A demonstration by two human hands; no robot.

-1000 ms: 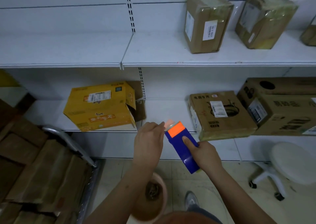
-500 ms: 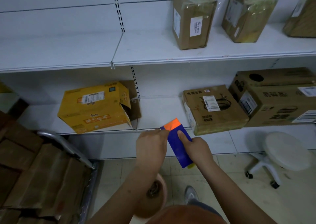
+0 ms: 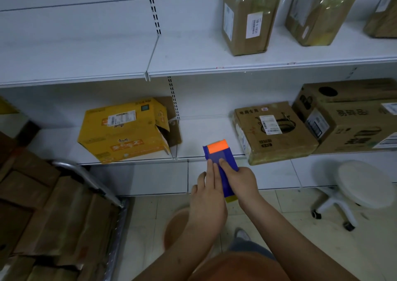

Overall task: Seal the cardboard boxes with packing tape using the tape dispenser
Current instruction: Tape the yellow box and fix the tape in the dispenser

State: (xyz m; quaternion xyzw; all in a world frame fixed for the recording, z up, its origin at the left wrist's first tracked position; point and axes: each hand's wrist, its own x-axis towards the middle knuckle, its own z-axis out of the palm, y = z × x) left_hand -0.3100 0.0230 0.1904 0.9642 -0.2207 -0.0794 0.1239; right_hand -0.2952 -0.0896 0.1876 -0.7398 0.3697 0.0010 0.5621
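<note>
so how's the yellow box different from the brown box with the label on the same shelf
The yellow box has a side flap hanging open on its right end; the brown box looks closed and wrapped in clear tape. The yellow box is bright yellow with orange print; the brown box is plain cardboard with dark print. Both sit on the middle shelf, both angled, each with a white shipping label on top.

Only a few bits are legible: the white label on the tall brown box (image 3: 250, 18), top shelf upper right, says "10-1-1937". Brown box (image 3: 272, 132) mid-right has "电商专用" printed. Rest is too blurry.
</note>
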